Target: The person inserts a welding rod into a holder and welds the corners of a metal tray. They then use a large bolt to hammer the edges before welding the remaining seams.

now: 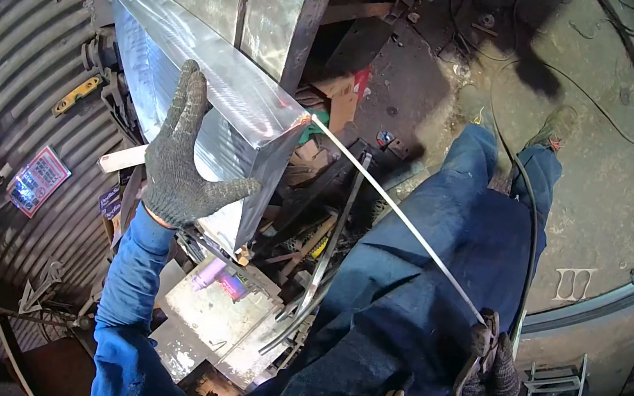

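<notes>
A shiny folded sheet-metal box [212, 78] stands on the workbench to the left, one corner pointing towards me. My left hand [185, 169], in a grey knitted glove, lies against its side with fingers stretched and thumb apart, gripping nothing. Low on the right, my gloved right hand [492, 387] is closed around a welding electrode holder [480, 344], mostly hidden by the fingers. From it a long pale welding electrode [405, 219] slants up to the left. Its far tip meets or nearly touches the box's corner, where a small reddish-brown mark shows.
A black cable [531, 232] runs beside my leg and across the concrete floor [608, 194]. Scrap metal and cardboard [340, 102] clutter the space under the bench. A cluttered pale surface [230, 325] is below the box. Corrugated metal wall [35, 95] bounds the left.
</notes>
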The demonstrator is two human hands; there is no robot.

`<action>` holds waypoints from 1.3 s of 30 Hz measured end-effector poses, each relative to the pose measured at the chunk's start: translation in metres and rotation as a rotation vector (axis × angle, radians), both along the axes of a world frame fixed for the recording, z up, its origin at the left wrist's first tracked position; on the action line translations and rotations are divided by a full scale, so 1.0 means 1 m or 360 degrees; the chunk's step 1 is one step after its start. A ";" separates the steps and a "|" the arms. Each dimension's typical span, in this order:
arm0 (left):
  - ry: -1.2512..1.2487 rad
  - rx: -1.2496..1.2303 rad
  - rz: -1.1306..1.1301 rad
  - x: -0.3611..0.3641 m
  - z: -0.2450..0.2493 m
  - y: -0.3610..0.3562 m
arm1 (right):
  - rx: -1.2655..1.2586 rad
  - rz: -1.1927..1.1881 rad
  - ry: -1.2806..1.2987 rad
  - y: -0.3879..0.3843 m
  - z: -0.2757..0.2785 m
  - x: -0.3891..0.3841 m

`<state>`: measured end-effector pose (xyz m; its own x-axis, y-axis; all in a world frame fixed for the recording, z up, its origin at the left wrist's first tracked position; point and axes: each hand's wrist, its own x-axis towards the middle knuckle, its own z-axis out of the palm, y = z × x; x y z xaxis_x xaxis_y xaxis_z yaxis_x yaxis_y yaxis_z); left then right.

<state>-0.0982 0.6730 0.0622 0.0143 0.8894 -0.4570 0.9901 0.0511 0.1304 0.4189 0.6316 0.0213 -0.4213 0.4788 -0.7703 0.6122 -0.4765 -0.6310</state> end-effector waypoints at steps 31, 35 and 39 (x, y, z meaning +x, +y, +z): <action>-0.0004 0.0027 -0.0022 -0.003 -0.002 -0.002 | 0.0110 0.0235 0.0190 -0.007 -0.007 -0.006; -0.0053 0.0076 -0.0027 -0.001 -0.004 0.002 | -0.0100 -0.0164 0.0181 -0.010 -0.007 -0.012; -0.0130 0.0116 0.0007 -0.001 -0.005 0.000 | 0.0067 -0.0157 -0.0049 -0.007 -0.002 -0.018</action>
